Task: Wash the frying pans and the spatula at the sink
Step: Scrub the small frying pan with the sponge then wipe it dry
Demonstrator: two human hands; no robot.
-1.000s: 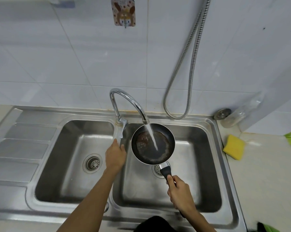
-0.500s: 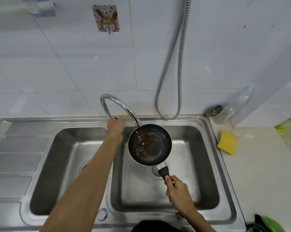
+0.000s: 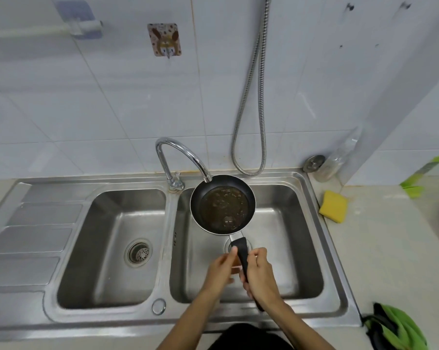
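Frying pan (image 3: 222, 203) held over right basin of sink (image 3: 312, 198), under faucet (image 3: 183, 157) spout; brown murky water inside. Right hand (image 3: 260, 275) clenched round black handle (image 3: 241, 253); left hand (image 3: 219, 270) fingers curled against handle's left side. Yellow sponge (image 3: 333, 206) on counter, well apart.

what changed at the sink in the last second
The water stopped running from the tap. The left hand left the tap lever and came back to the pan handle, beside the right hand. The right hand still grips the handle, with the pan, now holding brown water, over the right basin.
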